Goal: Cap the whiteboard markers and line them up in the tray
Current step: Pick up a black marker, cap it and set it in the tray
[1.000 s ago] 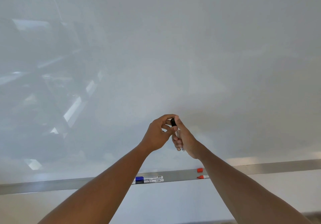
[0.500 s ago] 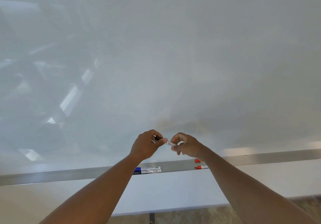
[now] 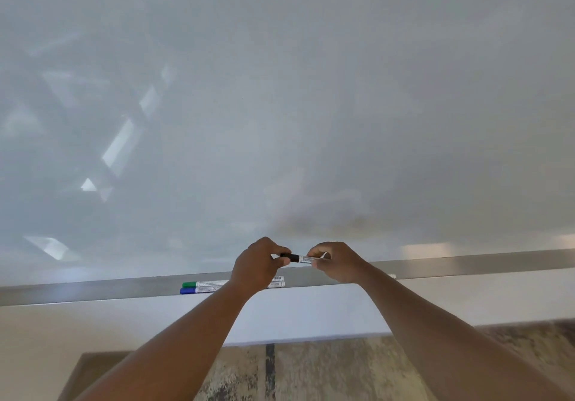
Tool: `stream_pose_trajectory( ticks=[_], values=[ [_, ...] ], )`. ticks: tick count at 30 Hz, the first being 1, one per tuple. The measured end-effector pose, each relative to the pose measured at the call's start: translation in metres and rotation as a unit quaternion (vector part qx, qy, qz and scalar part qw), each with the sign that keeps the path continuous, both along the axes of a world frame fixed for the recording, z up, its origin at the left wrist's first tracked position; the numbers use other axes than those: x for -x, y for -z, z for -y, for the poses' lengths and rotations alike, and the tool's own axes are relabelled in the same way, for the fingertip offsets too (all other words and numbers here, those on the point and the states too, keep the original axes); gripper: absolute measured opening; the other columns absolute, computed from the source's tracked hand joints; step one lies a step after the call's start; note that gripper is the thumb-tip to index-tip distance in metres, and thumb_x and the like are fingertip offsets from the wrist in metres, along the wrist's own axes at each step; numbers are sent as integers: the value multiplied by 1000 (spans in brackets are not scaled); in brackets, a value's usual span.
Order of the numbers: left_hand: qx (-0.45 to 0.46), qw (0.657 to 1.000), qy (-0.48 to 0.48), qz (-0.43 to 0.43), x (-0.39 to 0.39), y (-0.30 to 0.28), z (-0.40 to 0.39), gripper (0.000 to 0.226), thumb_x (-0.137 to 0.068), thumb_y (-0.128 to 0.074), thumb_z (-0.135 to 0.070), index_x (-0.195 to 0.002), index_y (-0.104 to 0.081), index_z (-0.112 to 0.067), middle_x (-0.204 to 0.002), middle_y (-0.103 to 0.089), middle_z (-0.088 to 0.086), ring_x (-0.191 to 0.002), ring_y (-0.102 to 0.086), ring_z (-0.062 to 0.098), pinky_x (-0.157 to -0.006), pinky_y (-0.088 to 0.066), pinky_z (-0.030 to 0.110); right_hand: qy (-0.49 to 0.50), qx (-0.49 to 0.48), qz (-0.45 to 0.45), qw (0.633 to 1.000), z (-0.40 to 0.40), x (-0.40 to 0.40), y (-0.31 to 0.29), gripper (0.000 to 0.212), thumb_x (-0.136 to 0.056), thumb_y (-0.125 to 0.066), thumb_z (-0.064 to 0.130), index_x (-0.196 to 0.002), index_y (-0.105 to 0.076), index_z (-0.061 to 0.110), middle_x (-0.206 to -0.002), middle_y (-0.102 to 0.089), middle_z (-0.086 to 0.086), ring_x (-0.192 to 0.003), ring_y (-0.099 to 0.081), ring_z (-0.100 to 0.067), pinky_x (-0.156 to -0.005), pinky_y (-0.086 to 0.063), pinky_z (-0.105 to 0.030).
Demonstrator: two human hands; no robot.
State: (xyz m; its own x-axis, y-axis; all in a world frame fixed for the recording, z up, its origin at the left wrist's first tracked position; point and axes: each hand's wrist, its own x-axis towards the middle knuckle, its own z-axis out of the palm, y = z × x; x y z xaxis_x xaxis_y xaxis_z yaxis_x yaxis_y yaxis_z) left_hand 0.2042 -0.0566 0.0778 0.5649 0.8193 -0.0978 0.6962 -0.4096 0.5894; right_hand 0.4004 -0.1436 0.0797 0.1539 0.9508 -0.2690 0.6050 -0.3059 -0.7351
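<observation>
Both hands have dropped from mid-board to just above the tray since a second ago, and the black marker (image 3: 301, 258) has gone from near-upright to level, with the view tilted down enough that floor (image 3: 311, 372) now shows under the board. Left hand (image 3: 257, 266) is closed, fingertips pinched on the marker's black cap end. Right hand (image 3: 336, 262) is closed on the white barrel end, thumb under, fingers over the top. Black cap looks seated on the barrel with no gap visible, though the left fingers hide the cap's far end. Marker hangs in the air between the hands, parallel to the tray (image 3: 93, 291) and slightly above it, not touching it. Two capped markers already lie in the tray, side by side and parallel, caps pointing left: green marker (image 3: 205, 284) nearer the board, blue marker (image 3: 202, 289) nearer the front edge. Left wrist covers their middles; white barrel ends show again on its right side. Small white bit sticks out in the tray just right of the right wrist, too little visible to say what it is. Whiteboard (image 3: 280, 89) fills the upper frame, blank, with window reflections on its left and a faint shadow of the hands above them.
</observation>
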Motion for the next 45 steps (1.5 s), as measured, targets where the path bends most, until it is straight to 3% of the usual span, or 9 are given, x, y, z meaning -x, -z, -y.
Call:
stream_pose_trajectory(
  ticks=[3, 7, 9, 18, 25, 32, 45],
  values=[
    [4, 1000, -13, -13, -4, 13, 0, 16, -90, -63, -37, -103, -71, -44, -97, -57, -15, -88, -59, 6, -71, -39, 24, -21, 7, 39, 999, -5, -4, 16, 19, -91, -55, 16, -104, -68, 20, -92, -61, 10, -60, -51, -3, -56, -39, -18],
    [-1, 999, -32, -40, -8, 26, 3, 15, -90, -63, -37, -101, -72, -44, -102, -64, -18, -90, -61, 7, -73, -47, 26, -58, 26, 107, 992, -9, -7, 34, 22, -92, -52, 20, -107, -66, 28, -104, -52, 10, -90, -57, -16, -83, -44, -31],
    [-2, 998, -47, -51, -10, 31, 3, 15, -90, -64, -35, -100, -73, -41, -99, -68, -18, -88, -62, 8, -72, -48, 26, -68, 29, 125, 989, -10, -7, 40, 26, -93, -49, 18, -110, -66, 28, -110, -53, 7, -99, -57, -17, -89, -44, -32],
    [-12, 994, -63, -84, -18, 58, 3, 15, -92, -60, -32, -102, -71, -37, -99, -72, -13, -89, -65, 11, -74, -53, 29, -101, 26, 216, 971, -15, -13, 68, 29, -94, -46, 17, -117, -60, 28, -115, -57, 3, -108, -48, -22, -89, -38, -38],
    [-27, 995, -80, -59, -25, 76, 6, 14, -90, -69, -30, -103, -74, -33, -113, -62, -13, -106, -52, 7, -70, -48, 21, -108, 33, 257, 960, -18, -15, 86, 28, -93, -48, 14, -111, -65, 28, -115, -60, 5, -106, -47, -22, -87, -36, -40],
    [-30, 994, -86, -68, -32, 92, 8, 17, -88, -71, -29, -105, -74, -32, -121, -59, -11, -118, -45, 11, -94, -45, 28, -96, 21, 261, 960, -19, -16, 105, 29, -91, -54, 12, -114, -67, 26, -115, -64, 3, -104, -52, -22, -86, -42, -36],
    [-38, 993, -79, -79, -38, 109, 8, 17, -89, -70, -28, -105, -74, -30, -128, -59, -9, -125, -43, 14, -99, -42, 31, -94, 31, 262, 960, -23, -20, 119, 35, -92, -55, 12, -122, -64, 26, -123, -62, 4, -112, -50, -20, -92, -41, -36]
  ],
)
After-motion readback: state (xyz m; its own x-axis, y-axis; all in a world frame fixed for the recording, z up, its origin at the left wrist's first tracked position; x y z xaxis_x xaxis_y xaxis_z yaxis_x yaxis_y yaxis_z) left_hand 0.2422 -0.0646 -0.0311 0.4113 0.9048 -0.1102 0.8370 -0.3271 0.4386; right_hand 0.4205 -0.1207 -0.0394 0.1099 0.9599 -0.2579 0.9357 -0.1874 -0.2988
